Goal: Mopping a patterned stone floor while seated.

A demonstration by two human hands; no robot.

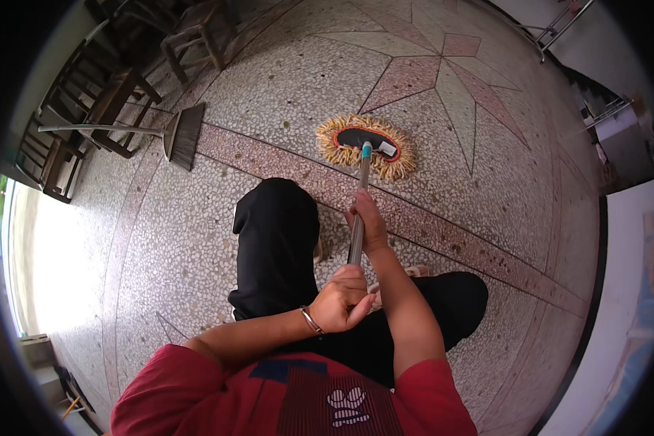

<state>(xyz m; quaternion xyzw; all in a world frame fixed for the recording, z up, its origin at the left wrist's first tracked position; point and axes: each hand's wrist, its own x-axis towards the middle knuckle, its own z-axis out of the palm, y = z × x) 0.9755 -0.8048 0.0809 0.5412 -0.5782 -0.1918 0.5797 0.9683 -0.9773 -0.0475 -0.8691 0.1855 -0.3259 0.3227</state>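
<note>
one mop [363,138] on the floor [269,94], right of the broom [184,138].
head view: left hand [341,298] clenches the near end of the pole [356,243], right hand [368,221] grasps it farther along; a wide leftward swing could knock the broom.

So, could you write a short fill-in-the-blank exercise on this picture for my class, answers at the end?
1. The person's ____ grip holds the handle nearer the mop head than the other grip does.
2. In the picture, the broom is to the ____ of the mop head.
3. The person's trousers are ____.
4. Both sleeves are ____.

Missing words: right; left; black; red.
</note>
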